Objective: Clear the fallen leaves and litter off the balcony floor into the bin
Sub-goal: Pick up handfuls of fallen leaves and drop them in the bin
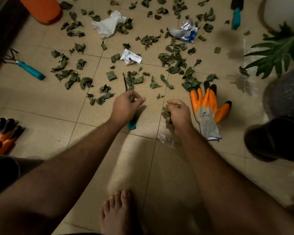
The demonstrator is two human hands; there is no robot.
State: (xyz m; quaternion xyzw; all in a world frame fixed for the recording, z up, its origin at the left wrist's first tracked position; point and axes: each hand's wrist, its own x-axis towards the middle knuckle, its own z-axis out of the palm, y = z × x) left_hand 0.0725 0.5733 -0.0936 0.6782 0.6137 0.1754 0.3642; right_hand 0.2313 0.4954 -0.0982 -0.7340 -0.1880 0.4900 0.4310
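Note:
Several dry green leaves lie scattered over the beige tiled floor. Among them are a crumpled white paper, a silver and blue wrapper and a small white sachet. My left hand pinches a clump of leaves in its curled fingers. My right hand grips a handful of leaves low over the floor. A scrap of clear plastic lies under my right wrist. The orange bin stands at the far left.
An orange work glove lies right of my right hand, another pair at the left edge. Teal-handled garden tools lie about: a rake, a trowel, one under my left hand. Plant pots and my bare foot are near.

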